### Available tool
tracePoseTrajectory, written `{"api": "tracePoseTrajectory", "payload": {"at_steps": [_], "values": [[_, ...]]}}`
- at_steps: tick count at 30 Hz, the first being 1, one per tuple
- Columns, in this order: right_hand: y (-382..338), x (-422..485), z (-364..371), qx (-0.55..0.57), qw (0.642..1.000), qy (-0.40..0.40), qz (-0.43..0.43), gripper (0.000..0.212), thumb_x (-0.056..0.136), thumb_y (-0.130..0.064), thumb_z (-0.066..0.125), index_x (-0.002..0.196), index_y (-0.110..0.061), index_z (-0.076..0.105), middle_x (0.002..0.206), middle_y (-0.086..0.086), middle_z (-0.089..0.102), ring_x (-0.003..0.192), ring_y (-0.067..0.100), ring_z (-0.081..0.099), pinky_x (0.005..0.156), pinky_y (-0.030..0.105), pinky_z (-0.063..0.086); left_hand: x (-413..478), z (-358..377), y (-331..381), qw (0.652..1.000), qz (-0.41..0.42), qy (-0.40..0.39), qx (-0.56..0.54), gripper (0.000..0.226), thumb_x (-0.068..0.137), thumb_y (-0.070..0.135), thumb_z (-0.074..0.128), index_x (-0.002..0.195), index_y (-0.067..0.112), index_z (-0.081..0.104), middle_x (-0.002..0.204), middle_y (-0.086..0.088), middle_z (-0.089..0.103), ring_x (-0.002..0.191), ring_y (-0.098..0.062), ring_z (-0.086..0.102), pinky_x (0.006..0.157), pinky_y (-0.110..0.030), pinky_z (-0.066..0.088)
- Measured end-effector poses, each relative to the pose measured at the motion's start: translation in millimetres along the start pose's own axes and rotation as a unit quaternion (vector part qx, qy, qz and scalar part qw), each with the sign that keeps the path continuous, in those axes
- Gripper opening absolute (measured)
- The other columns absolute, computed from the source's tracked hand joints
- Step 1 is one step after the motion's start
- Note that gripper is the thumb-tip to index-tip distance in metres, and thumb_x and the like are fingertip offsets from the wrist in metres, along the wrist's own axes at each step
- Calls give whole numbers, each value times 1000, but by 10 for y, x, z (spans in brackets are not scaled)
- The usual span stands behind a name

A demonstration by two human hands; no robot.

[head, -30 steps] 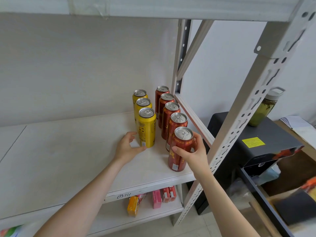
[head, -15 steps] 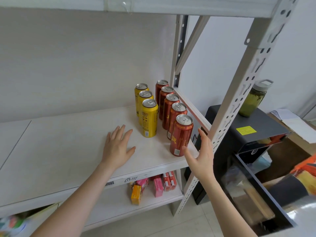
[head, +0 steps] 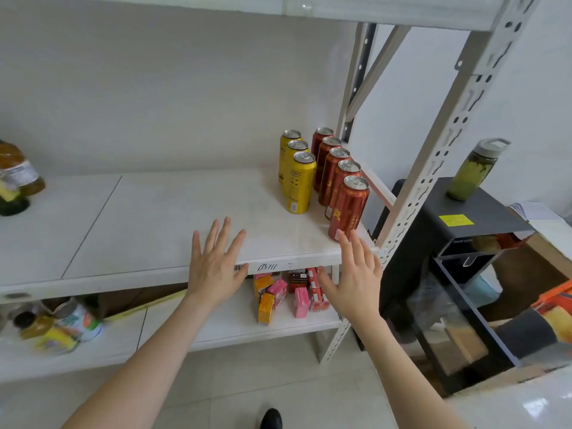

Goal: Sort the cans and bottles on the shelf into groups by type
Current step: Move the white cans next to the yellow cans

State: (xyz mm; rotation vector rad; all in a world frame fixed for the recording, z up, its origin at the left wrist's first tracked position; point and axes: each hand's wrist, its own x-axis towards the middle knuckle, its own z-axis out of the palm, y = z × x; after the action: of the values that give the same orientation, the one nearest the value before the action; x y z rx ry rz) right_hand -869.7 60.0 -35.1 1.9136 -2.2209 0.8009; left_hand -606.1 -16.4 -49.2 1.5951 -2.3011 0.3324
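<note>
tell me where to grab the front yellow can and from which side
Wrap the left hand around the mid-body of the front yellow can, coming from the left front. It stands upright, its left side is open shelf, and the red cans crowd its right.

Bare shelf (head: 148,218) left of cans (head: 322,178), upright post (head: 433,168) right

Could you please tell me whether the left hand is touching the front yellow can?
Apart. The head view shows bare shelf between the open left hand and the front yellow can.
</note>
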Motion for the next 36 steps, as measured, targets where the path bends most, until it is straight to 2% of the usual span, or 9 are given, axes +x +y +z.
{"api": "tracePoseTrajectory", "payload": {"at_steps": [4, 9, 17, 20, 24, 29, 36], "values": [[-300, -214, 39, -32, 999, -29, -29, 75, 87, -60, 36, 152, -24, 25, 160, 10, 26, 148, 31, 20, 116, 56, 18, -370, -162, -161, 1000, -17, -5, 24, 72, 85, 47, 66, 146, 20, 41, 159, -16, 24, 146, -37, 21, 113, -64, 17], [-795, -412, 141, -51, 995, -58, -68, 76, 89, -53, 49, 154, -22, 25, 161, 12, 22, 148, 32, 18, 116, 55, 16, -771, -313, -509, 998, -44, -20, 42, 73, 86, 49, 62, 149, 22, 36, 161, -14, 19, 148, -35, 16, 115, -63, 15], [-1833, -640, 466, -51, 991, -77, -95, 72, 88, -49, 49, 152, -21, 32, 158, 14, 29, 145, 34, 27, 114, 57, 22, -1295, -527, -1488, 995, -62, -50, 61, 73, 92, 54, 51, 153, 26, 24, 163, -12, 5, 150, -33, 3, 117, -62, 9], [-2275, -715, 629, -65, 989, -88, -98, 75, 87, -52, 48, 153, -22, 28, 160, 13, 26, 146, 33, 25, 115, 56, 20, -1480, -629, -1931, 994, -65, -56, 67, 71, 91, 52, 53, 152, 25, 29, 162, -13, 10, 150, -34, 7, 116, -62, 10], [-2848, -782, 819, -66, 989, -81, -103, 78, 85, -52, 56, 152, -20, 32, 158, 15, 30, 144, 35, 29, 113, 58, 25, -1702, -712, -2510, 992, -67, -62, 84, 72, 86, 51, 62, 148, 22, 40, 159, -16, 23, 147, -36, 19, 113, -64, 20], [-3485, -790, 1059, -77, 986, -92, -116, 78, 89, -55, 48, 155, -23, 21, 162, 13, 19, 149, 33, 18, 117, 56, 14, -1874, -766, -3175, 991, -84, -60, 91, 73, 81, 49, 68, 144, 21, 45, 157, -17, 28, 145, -37, 25, 112, -64, 22], [-4310, -664, 1421, -79, 981, -111, -140, 75, 89, -50, 50, 155, -24, 24, 162, 13, 20, 148, 33, 19, 117, 55, 11, -1941, -790, -3948, 988, -113, -45, 94, 75, 77, 47, 73, 142, 20, 48, 155, -18, 32, 144, -37, 29, 111, -63, 22]]}}
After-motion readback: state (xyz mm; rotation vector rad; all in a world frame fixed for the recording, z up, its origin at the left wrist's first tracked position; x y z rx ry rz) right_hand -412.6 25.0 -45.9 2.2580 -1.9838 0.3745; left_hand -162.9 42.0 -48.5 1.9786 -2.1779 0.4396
